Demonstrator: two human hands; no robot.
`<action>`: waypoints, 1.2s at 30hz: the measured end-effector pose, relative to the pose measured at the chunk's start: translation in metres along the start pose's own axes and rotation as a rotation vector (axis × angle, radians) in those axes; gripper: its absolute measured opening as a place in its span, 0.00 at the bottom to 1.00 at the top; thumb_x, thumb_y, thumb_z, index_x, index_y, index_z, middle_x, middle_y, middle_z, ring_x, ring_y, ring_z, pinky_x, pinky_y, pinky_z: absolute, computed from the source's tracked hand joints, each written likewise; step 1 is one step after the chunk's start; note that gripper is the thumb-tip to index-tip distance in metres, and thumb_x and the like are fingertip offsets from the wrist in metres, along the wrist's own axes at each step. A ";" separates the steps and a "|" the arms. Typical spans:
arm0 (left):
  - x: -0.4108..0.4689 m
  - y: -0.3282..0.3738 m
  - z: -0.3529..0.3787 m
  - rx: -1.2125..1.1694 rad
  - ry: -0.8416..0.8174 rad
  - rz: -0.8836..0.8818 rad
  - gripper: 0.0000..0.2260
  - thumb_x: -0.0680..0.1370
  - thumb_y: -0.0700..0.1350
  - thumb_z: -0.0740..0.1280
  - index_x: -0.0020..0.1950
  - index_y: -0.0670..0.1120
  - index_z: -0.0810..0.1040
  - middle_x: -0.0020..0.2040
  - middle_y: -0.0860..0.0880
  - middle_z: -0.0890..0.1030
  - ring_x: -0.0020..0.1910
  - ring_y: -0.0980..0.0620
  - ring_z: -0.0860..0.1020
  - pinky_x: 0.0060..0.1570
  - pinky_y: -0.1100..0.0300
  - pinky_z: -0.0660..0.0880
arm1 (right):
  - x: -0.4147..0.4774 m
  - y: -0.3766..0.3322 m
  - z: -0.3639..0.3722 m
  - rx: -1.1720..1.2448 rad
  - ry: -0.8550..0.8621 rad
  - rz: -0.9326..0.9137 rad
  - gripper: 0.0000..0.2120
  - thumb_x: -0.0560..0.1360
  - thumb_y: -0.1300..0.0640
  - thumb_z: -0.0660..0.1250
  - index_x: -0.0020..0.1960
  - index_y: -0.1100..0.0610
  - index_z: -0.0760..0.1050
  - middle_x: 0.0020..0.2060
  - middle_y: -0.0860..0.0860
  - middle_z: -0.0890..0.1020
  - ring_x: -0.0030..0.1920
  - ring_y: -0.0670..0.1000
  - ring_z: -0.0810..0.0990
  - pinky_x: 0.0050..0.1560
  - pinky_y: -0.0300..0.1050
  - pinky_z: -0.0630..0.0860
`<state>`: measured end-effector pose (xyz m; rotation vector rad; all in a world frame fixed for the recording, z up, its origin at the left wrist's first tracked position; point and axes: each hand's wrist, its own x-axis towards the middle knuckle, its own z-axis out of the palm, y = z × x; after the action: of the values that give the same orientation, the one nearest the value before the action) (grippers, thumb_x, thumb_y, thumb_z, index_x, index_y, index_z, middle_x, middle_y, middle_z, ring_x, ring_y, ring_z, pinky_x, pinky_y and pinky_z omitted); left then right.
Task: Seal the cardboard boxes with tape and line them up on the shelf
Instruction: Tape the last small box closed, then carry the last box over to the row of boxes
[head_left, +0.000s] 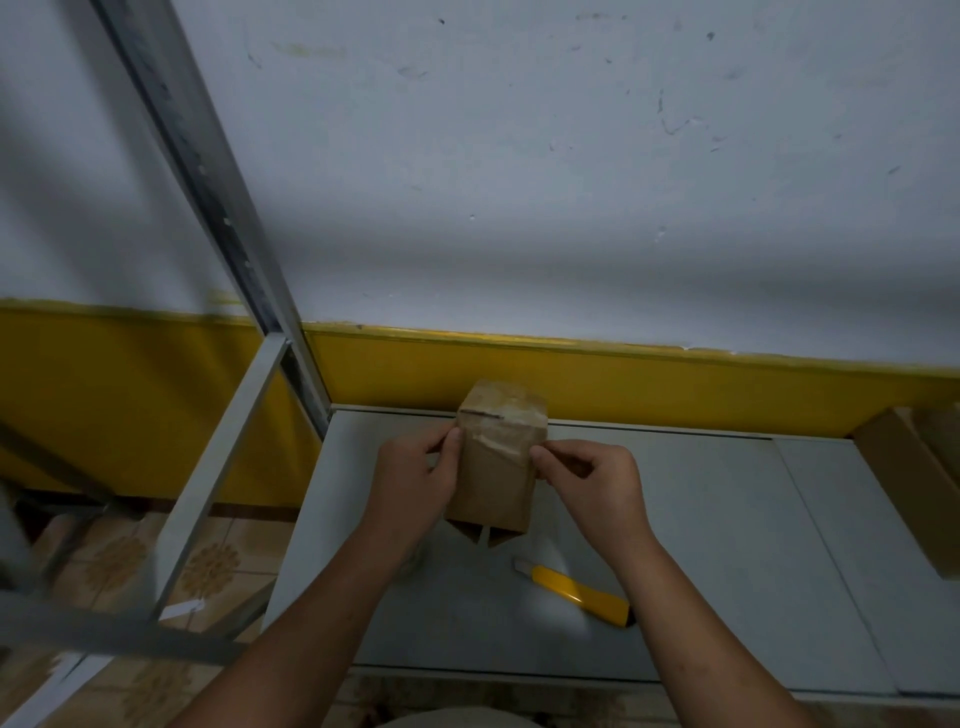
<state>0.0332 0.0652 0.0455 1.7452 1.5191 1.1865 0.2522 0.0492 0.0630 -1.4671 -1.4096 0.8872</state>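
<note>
A small brown cardboard box (493, 478) stands on end on the grey shelf board (701, 519), towards its far left part and close to the yellow band (623, 379) painted along the foot of the white wall. Clear tape (506, 421) lies wrinkled over its top and down the near face. At the bottom, the flaps stick out loose.

The person has both hands on it. The left hand (410, 483) grips the left side, fingers curled and the thumb laid on the near edge. The right hand (592, 488) pinches the right edge between thumb and forefinger.

A yellow utility knife (576, 590) lies flat on the board just near-right of the box, beside the right wrist. Another cardboard box (904, 467) sits at the far right edge, well apart. A grey metal upright (208, 176) of the rack rises on the left. Below it, on the patterned floor tiles (119, 561), lies a white slip (182, 608), too small to read.
</note>
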 end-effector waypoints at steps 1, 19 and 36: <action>-0.002 -0.002 0.002 -0.015 -0.006 -0.011 0.13 0.86 0.49 0.65 0.50 0.48 0.88 0.39 0.56 0.84 0.41 0.58 0.83 0.41 0.51 0.81 | -0.001 -0.002 0.001 0.003 0.013 0.014 0.04 0.74 0.57 0.78 0.44 0.47 0.87 0.38 0.43 0.87 0.42 0.45 0.87 0.48 0.49 0.85; -0.016 0.024 0.000 -0.379 0.098 -0.322 0.12 0.79 0.54 0.73 0.56 0.49 0.88 0.49 0.54 0.88 0.52 0.55 0.86 0.54 0.50 0.85 | -0.017 -0.001 0.010 -0.008 0.162 -0.038 0.09 0.79 0.61 0.72 0.42 0.52 0.78 0.38 0.45 0.82 0.42 0.42 0.81 0.41 0.29 0.73; -0.013 0.020 0.014 -1.122 -0.102 -0.868 0.23 0.78 0.51 0.72 0.72 0.45 0.79 0.63 0.40 0.85 0.62 0.39 0.84 0.65 0.40 0.78 | -0.034 -0.007 0.026 -0.369 -0.016 -0.577 0.09 0.79 0.55 0.71 0.59 0.50 0.82 0.63 0.45 0.79 0.71 0.44 0.73 0.70 0.51 0.71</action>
<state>0.0554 0.0506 0.0521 0.3262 0.9780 1.0677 0.2226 0.0188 0.0578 -1.1958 -1.9439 0.2851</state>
